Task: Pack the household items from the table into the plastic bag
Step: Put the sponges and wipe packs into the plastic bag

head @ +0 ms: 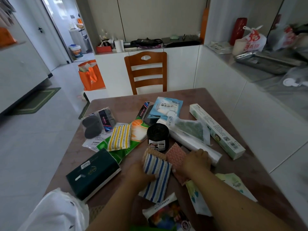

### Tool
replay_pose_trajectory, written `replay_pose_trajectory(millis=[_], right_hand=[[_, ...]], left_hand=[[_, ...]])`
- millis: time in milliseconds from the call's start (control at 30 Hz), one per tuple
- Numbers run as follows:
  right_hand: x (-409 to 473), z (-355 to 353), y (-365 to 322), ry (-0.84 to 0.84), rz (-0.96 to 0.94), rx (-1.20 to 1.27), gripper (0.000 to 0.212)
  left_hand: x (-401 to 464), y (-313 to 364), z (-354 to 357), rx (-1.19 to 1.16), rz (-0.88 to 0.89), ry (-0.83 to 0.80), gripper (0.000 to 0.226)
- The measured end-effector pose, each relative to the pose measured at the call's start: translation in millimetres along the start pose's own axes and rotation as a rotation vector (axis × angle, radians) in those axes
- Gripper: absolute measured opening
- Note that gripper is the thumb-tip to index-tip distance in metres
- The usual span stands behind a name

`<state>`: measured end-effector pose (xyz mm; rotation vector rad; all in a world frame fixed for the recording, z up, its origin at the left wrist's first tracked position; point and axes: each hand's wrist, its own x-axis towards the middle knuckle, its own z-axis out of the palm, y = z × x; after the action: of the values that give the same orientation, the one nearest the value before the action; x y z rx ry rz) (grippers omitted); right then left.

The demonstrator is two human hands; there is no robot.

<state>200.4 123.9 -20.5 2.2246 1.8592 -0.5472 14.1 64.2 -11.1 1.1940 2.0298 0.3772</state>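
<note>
Left hand [141,174]: gripping blue-striped sponge [157,177], table [250,164] centre. Right hand [196,161]: curled on pink scrub pad [176,160]. Both likely light, soft, compressible; best pinched by edges. Plastic bag [56,212]: near-left corner. Obstacles: black roll [157,137] just behind, dark tissue box [93,174] towards bag.

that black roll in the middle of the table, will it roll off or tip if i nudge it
The black roll stands on end, so a nudge would more likely slide or tip it than roll it. It looks about as wide as it is tall, so tipping seems unlikely. If it does fall on its side it could roll, though the sponges and packets crowded around it would probably stop it.
</note>
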Motion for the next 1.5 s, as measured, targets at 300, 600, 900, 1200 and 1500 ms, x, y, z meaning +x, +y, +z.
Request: replay_pose_trajectory(millis=[300, 600, 900, 1200, 1500], right_hand=[[-21.2, -15.3, 2.6, 0.151, -0.177, 0.207, 0.076], [-110.1, -59.5, 2.9, -0.509, -0.218, 1.476, 0.053], [-172.6, -36.9, -28.3, -0.674, -0.406, 1.768, 0.039], [-250.7, 9.4, -108.6, -0.997, -0.426, 1.747, 0.059], [-279.2, 70.9, -141.0, -0.837, -0.207, 1.272, 0.045]], left_hand=[[-30.3, -16.8, -16.2, -0.356, -0.031, 0.083, 0.042], [-93.3, 10.5, -39.4, -0.847, 0.056, 0.004, 0.040], [-172.3, -40.9, -98.0, -0.477, 0.170, 0.305, 0.043], [-206.3, -189.2, -171.9, 0.481, -0.305, 0.277, 0.033], [-207.1, -215.4, -178.5, -0.429, -0.204, 0.212, 0.036]])
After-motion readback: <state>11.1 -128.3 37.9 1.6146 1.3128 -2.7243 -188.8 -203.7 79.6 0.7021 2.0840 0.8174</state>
